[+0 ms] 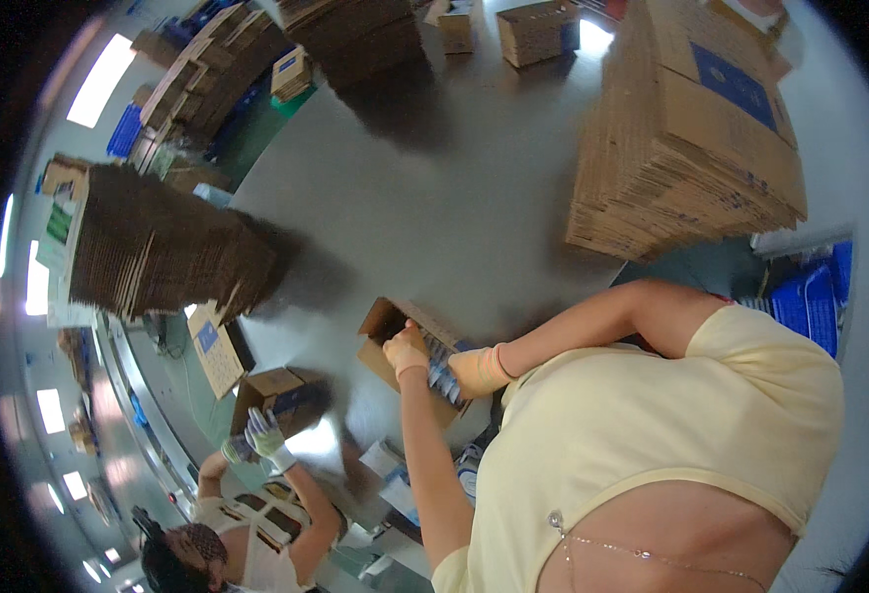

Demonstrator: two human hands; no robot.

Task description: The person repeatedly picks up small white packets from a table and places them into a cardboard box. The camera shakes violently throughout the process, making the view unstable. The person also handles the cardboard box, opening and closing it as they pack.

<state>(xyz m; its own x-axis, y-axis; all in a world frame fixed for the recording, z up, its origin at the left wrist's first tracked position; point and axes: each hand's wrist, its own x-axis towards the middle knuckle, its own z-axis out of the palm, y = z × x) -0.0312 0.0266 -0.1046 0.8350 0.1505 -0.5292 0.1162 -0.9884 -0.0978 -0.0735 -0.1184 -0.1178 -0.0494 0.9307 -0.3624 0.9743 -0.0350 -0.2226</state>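
An open cardboard box [373, 358] stands on the grey table in front of me. Small blue-and-white packets [441, 374] are lined up in a row inside it. My left hand [407, 348], in a light glove, is in the box at the far end of the row. Its fingers are curled, and whatever they hold is hidden. My right hand [476, 373], gloved too, reaches in from the right side over the near part of the row. The fingers of this hand point down and are mostly out of sight.
Tall stacks of flattened cartons stand at the right [686, 128] and left [158, 242] of the table [395, 188]. Small boxes [538, 32] sit at the far edge. At lower left a co-worker's gloved hands [268, 435] are at another open box [291, 390]. Blue crates [805, 301] lie beyond my right elbow.
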